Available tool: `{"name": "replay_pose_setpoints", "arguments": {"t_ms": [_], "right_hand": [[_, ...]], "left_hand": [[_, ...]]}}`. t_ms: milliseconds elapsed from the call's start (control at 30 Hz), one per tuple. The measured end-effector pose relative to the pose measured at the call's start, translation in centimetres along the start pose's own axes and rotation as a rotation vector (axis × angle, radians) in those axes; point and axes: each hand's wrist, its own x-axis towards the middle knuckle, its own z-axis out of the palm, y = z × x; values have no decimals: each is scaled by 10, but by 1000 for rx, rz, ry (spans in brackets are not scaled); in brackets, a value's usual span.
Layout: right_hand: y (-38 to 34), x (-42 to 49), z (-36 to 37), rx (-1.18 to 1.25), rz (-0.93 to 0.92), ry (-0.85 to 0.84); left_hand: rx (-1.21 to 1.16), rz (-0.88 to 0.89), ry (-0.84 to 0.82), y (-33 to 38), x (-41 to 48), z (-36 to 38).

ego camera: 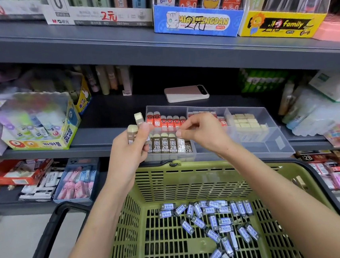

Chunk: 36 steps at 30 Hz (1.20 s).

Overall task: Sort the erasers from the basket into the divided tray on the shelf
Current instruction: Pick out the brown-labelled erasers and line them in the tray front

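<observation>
Left hand (132, 147) grips a small bunch of brown-sleeved erasers (133, 132), fingers (142, 135) curled round them. Two cream tips stand clear above the fist; the palm hides how many more there are.

Right hand (202, 133): fingers curled narrow, tips over the front row of 2B erasers (164, 145) in the divided tray (278, 145). Whether they pinch one cannot be told.

Both hands cover part of that row and of the red erasers (164, 119) behind it. The tray sits at the shelf (103, 139) edge, its right compartments blurred; cream blocks (245, 122) show in one.

Blue-wrapped erasers (213, 218) lie loose on the floor of the green basket (129, 216). The frame cuts off its near end.
</observation>
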Motion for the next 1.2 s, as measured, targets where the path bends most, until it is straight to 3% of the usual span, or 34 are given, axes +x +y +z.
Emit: {"name": "replay_pose_setpoints", "arguments": {"t_ms": [233,300,400,533,633,733,867,1033,1200], "right_hand": [[3,-9,8,-487,-157,130],[-3,-14,6,-327,-223,161],[-22,-22,2,258,-214,14],[-33,-26,-2,402,-193,-126],[-32,-19,-12,513,-107,26],[-24,-8,-23,261,-76,182],[-19,0,-20,-55,-115,136],[-19,-1,-10,-160,-201,156],[-14,-3,-5,-185,-251,75]], "left_hand": [[97,54,-34,-3,-2,3],[148,70,-30,-4,-2,4],[221,122,-77,-3,-2,5],[216,144,-154,-2,-5,9],[151,141,-148,-2,-6,11],[146,125,-111,-4,-5,11],[-7,2,-106,-7,-2,12],[-67,50,-158,-7,-2,11],[75,142,-118,-9,-3,8]]}}
